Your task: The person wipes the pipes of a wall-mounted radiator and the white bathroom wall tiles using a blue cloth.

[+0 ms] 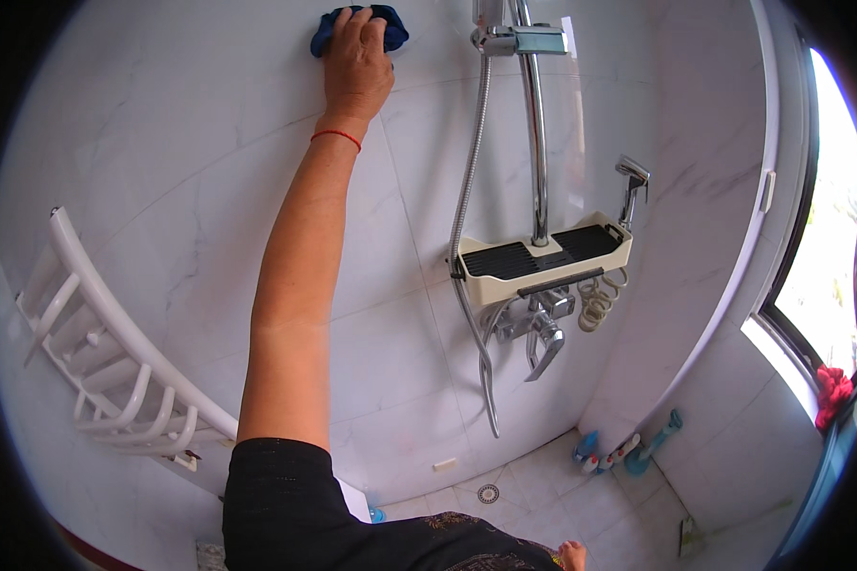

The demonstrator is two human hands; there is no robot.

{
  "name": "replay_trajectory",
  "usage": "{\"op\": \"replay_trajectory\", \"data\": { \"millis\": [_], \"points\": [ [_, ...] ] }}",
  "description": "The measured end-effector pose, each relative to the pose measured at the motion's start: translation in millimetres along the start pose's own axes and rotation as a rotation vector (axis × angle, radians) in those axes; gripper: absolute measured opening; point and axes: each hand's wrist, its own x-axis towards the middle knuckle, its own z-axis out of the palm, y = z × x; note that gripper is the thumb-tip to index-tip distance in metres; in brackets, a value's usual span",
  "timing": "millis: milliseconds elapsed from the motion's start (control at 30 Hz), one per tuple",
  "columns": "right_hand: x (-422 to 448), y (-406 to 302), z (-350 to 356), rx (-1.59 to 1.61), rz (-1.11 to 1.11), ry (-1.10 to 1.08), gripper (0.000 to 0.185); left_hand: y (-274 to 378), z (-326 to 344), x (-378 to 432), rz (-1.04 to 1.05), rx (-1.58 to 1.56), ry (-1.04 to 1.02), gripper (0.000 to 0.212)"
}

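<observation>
My left hand is raised high against the marble-patterned tile wall, its fingers pressed over a bunched dark blue cloth. The arm is stretched out, with a red cord bracelet at the wrist. To the hand's right stands a chrome shower rail with a slider bracket and a metal hose. Only a small part of my right hand shows at the bottom edge, beside my black shirt; whether it holds anything is hidden.
A cream shelf with black inserts sits above the chrome mixer tap. A white towel rack curves along the left. Bottles and a turquoise brush holder stand in the corner. A red cloth lies by the window.
</observation>
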Motion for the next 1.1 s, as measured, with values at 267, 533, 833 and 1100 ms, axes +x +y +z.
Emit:
{"op": "replay_trajectory", "data": {
  "millis": [267, 533, 833, 1100],
  "points": [
    [-5.4, -1.5, 24.2, 0.007, -0.019, -0.001, 0.042, 77.1, -16.1, -84.6, 0.278, -0.275, -0.384, 0.027],
    [1.5, 18.4, 23.1, 0.006, -0.021, -0.044, 0.049, -20.2, -22.2, 3.7, 0.054, 0.376, 0.043, 0.030],
    [42.7, -12.8, 33.6, 0.016, -0.010, -0.096, 0.048, 76.4, -9.3, -118.2, 0.138, -0.181, -0.198, 0.023],
    [15.1, -56.6, 22.9, -0.058, 0.064, -0.096, 0.036, -41.3, -60.2, -72.0, 0.171, 0.044, -0.022, 0.031]
  ]
}}
